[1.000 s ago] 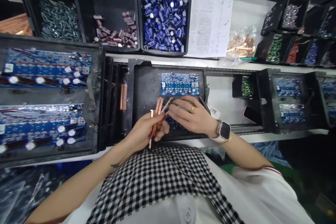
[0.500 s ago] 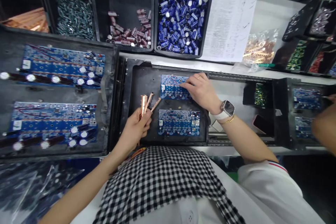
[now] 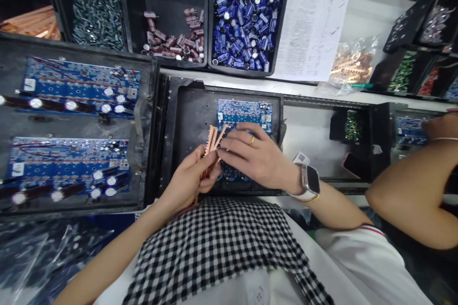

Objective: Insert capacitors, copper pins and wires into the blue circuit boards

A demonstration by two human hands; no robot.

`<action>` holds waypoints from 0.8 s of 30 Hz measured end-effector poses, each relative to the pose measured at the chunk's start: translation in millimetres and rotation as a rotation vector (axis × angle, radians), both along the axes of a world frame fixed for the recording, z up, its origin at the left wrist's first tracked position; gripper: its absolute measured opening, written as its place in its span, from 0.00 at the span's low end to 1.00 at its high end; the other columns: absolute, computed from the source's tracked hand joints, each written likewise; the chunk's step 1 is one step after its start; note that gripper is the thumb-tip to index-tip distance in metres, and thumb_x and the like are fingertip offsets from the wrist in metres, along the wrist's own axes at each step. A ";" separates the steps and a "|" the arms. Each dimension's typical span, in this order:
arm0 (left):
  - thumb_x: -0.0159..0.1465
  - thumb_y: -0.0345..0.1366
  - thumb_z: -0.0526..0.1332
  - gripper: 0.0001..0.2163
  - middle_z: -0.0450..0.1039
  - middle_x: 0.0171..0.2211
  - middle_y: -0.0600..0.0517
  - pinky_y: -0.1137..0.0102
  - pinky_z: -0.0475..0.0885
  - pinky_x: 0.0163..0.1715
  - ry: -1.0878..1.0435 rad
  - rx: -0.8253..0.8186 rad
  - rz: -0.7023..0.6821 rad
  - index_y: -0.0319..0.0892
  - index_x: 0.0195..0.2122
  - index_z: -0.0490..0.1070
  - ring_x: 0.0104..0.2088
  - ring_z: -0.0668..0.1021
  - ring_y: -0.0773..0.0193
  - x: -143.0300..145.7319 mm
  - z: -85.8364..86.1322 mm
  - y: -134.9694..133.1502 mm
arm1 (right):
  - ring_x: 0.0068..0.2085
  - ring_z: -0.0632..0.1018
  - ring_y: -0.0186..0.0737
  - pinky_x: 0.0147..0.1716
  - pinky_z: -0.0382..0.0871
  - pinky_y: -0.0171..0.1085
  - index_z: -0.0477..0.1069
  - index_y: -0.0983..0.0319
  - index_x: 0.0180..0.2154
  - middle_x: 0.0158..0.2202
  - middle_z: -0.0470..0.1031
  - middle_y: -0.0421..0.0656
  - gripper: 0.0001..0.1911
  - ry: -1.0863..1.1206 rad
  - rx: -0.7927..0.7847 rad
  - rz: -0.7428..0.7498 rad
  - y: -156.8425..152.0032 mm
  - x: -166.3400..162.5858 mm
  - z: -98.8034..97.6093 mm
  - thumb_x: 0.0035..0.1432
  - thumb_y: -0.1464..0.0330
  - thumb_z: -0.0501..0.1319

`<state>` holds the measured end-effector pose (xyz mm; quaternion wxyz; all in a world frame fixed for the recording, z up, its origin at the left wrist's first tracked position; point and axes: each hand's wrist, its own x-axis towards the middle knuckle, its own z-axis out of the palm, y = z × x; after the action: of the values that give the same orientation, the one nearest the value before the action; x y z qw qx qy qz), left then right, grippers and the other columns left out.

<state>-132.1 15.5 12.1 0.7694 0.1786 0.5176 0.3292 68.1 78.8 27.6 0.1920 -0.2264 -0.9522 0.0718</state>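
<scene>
My left hand point(image 3: 195, 171) is closed round a bunch of copper strips point(image 3: 212, 139) with toothed edges, their tips fanned out above the fingers. My right hand point(image 3: 252, 155) has its fingers at those strips, thumb and fingertips together near the rightmost one; whether it pinches that strip is partly hidden. Behind the hands, a blue circuit board point(image 3: 244, 110) lies in the upper part of a black tray point(image 3: 188, 105). A second circuit board point(image 3: 234, 175) lies below it, mostly covered by my right hand.
At left, another black tray holds boards with capacitors point(image 3: 71, 106). Bins of blue capacitors point(image 3: 245, 24), brown capacitors point(image 3: 175, 45) and copper strips point(image 3: 32, 24) line the back, beside a printed sheet point(image 3: 311, 24). A co-worker's arm point(image 3: 411, 186) reaches in from the right, near a phone point(image 3: 352, 166).
My right hand has come away from the upper board, down and left to the copper strips. My left hand has shifted right with the strips. The co-worker's arm has moved further into view.
</scene>
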 end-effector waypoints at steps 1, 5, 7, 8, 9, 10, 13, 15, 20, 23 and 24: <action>0.62 0.46 0.65 0.16 0.68 0.24 0.56 0.82 0.57 0.12 -0.024 -0.019 -0.008 0.42 0.39 0.61 0.17 0.64 0.73 1.0 1.7 -0.1 | 0.50 0.72 0.41 0.56 0.63 0.47 0.74 0.59 0.45 0.46 0.77 0.43 0.11 0.008 0.003 0.011 -2.2 2.3 1.3 0.67 0.73 0.55; 0.61 0.43 0.67 0.16 0.74 0.36 0.48 0.77 0.70 0.18 0.144 0.015 0.147 0.40 0.41 0.65 0.28 0.74 0.68 -2.0 -4.4 0.1 | 0.42 0.72 0.40 0.49 0.64 0.46 0.74 0.56 0.47 0.41 0.77 0.42 0.15 -0.007 -0.050 -0.264 13.8 31.2 -21.5 0.67 0.76 0.54; 0.61 0.43 0.67 0.16 0.68 0.30 0.54 0.82 0.59 0.13 0.191 0.043 0.181 0.38 0.41 0.68 0.21 0.66 0.74 -5.1 -10.8 0.8 | 0.40 0.72 0.41 0.49 0.63 0.46 0.74 0.54 0.49 0.40 0.77 0.42 0.17 -0.045 -0.087 -0.327 25.8 42.2 -39.4 0.67 0.76 0.53; 0.61 0.44 0.67 0.16 0.64 0.28 0.56 0.84 0.54 0.12 0.198 0.052 0.180 0.38 0.42 0.69 0.19 0.61 0.76 -6.3 -13.5 1.3 | 0.40 0.72 0.41 0.49 0.62 0.46 0.74 0.53 0.49 0.39 0.77 0.42 0.17 -0.064 -0.100 -0.324 30.2 44.5 -47.0 0.67 0.75 0.53; 0.61 0.44 0.67 0.16 0.61 0.26 0.58 0.84 0.51 0.13 0.204 0.060 0.171 0.37 0.42 0.71 0.18 0.58 0.78 -7.2 -15.6 1.8 | 0.40 0.71 0.41 0.49 0.61 0.46 0.74 0.53 0.50 0.39 0.77 0.42 0.17 -0.079 -0.110 -0.314 33.3 45.1 -52.8 0.67 0.75 0.53; 0.61 0.45 0.67 0.16 0.59 0.25 0.58 0.84 0.49 0.13 0.215 0.069 0.158 0.37 0.42 0.71 0.18 0.56 0.78 -7.7 -17.1 2.3 | 0.41 0.71 0.42 0.49 0.61 0.46 0.74 0.54 0.50 0.39 0.77 0.42 0.17 -0.087 -0.117 -0.305 35.1 44.3 -56.9 0.67 0.75 0.53; 0.63 0.45 0.65 0.16 0.58 0.23 0.59 0.84 0.48 0.14 0.256 0.086 0.132 0.37 0.44 0.71 0.18 0.54 0.78 -7.5 -19.2 3.5 | 0.41 0.71 0.42 0.49 0.60 0.46 0.75 0.55 0.49 0.39 0.77 0.43 0.17 -0.078 -0.135 -0.294 35.6 40.4 -60.7 0.67 0.75 0.53; 0.63 0.45 0.65 0.16 0.60 0.23 0.58 0.83 0.48 0.14 0.267 0.087 0.131 0.38 0.46 0.70 0.18 0.54 0.78 -6.8 -20.3 3.7 | 0.40 0.72 0.41 0.48 0.60 0.45 0.75 0.56 0.49 0.40 0.78 0.43 0.16 -0.050 -0.144 -0.291 35.0 39.5 -60.8 0.67 0.75 0.53; 0.64 0.46 0.62 0.16 0.63 0.23 0.57 0.82 0.48 0.15 0.293 0.108 0.104 0.39 0.46 0.67 0.17 0.54 0.77 -6.4 -22.3 3.1 | 0.40 0.73 0.40 0.49 0.59 0.46 0.76 0.55 0.49 0.40 0.78 0.42 0.16 -0.039 -0.155 -0.281 38.0 41.5 -69.7 0.68 0.73 0.53; 0.66 0.46 0.59 0.14 0.67 0.23 0.57 0.82 0.49 0.15 0.336 0.136 0.088 0.41 0.44 0.64 0.17 0.55 0.75 -7.1 -20.9 2.6 | 0.39 0.73 0.39 0.50 0.59 0.46 0.76 0.54 0.48 0.40 0.79 0.41 0.17 -0.060 -0.190 -0.292 41.3 41.6 -72.3 0.68 0.74 0.52; 0.67 0.46 0.59 0.13 0.68 0.23 0.56 0.82 0.49 0.15 0.351 0.146 0.080 0.42 0.42 0.62 0.17 0.56 0.75 -7.0 -19.9 2.1 | 0.39 0.73 0.39 0.50 0.59 0.46 0.77 0.54 0.48 0.40 0.78 0.42 0.17 -0.071 -0.195 -0.302 41.1 40.5 -69.7 0.68 0.74 0.52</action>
<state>-139.1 17.6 -7.8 0.6388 0.2679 0.6251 0.3598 108.6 119.9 -42.1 0.1440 -0.3869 -0.9021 0.1259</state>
